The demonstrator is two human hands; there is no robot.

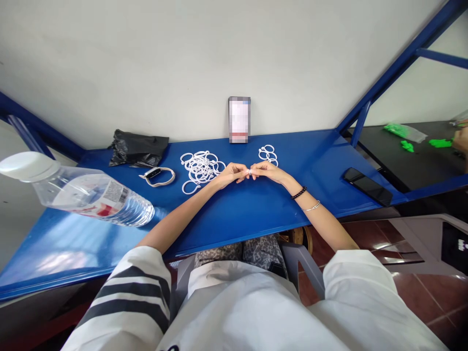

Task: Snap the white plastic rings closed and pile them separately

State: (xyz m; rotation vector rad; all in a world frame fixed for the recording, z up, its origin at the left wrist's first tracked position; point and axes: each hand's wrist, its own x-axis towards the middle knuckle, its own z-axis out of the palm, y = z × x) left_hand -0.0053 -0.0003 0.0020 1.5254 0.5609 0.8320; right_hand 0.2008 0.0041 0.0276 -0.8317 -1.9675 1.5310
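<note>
Between the fingertips of both hands is a small white ring (250, 171), mostly covered by the fingers. My left hand (234, 174) pinches it from the left, and my right hand (266, 170) grips it from the right. Just left of my left hand lies a heap of white plastic rings (203, 168), each with a small knob. A smaller group of white rings (268, 154) rests behind my right hand. All of them lie on the blue table (234, 209).
A phone (240, 120) leans on the wall behind my hands. At left are a water bottle (106, 197), a black plastic bag (139, 148) and a pale wristwatch (159, 176). A dark phone (367, 186) lies right. Farther right, someone's hand (461, 144) is near green pieces (440, 143).
</note>
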